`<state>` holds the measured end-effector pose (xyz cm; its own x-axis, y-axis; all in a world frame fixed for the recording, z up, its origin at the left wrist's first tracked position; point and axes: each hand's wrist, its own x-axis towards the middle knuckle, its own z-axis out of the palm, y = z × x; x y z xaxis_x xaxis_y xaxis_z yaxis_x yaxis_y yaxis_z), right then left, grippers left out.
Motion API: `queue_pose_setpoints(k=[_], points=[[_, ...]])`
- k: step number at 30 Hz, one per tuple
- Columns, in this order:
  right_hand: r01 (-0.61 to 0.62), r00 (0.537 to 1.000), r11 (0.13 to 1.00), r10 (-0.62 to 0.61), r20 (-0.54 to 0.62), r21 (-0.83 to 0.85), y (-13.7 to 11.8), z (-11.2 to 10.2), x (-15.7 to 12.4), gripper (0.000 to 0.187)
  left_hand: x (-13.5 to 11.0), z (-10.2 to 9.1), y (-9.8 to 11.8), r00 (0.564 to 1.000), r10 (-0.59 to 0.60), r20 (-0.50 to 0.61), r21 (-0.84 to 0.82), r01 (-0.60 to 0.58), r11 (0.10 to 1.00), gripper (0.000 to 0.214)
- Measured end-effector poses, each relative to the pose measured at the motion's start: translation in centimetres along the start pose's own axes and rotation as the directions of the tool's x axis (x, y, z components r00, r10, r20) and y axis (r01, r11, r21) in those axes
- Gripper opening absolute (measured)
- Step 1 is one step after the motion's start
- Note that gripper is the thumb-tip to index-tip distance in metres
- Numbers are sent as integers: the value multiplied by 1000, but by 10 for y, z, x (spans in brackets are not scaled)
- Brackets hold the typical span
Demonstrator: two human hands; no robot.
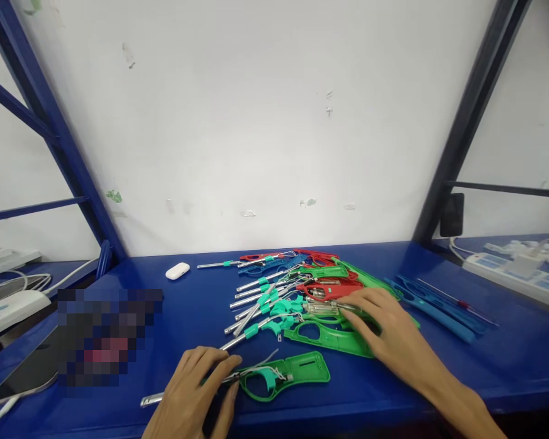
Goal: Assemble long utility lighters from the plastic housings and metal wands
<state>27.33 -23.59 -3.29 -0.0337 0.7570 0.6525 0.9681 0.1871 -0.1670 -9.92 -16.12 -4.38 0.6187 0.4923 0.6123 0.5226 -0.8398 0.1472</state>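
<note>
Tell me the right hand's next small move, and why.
Probably pinch and lift the clear part from the pile: the right hand rests fingertips on it, while the left hand holds a green shell against the table.

My head view is bright and evenly lit; soft light seems to fall from above. The white wall (265, 122) at the far side is washed pale. The blue worktop (201, 305) carries a dull sheen, strongest along its near edge. Shadows are short and soft: a faint dark patch lies under my left hand (196, 390) and under my right hand (388, 335). The metal tube (153, 399) in my left fingers gives a small glint. Wide-lens distortion splays the blue frame posts (50, 122) outward at left and right. The centre is sharp; the corners soften. A blocky pixelated patch (107, 335) masks the near left.
</note>
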Motion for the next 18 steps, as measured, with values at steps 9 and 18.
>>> queue_pose_setpoints(k=[9,18], points=[[179,953,984,-169,250,-17,-17,6,53,5,-1,0,-9,992,-100,-72,-34,97,995,20],[148,956,986,-162,245,77,-16,-7,68,14,67,-1,8,980,79,184,-92,-63,994,30]])
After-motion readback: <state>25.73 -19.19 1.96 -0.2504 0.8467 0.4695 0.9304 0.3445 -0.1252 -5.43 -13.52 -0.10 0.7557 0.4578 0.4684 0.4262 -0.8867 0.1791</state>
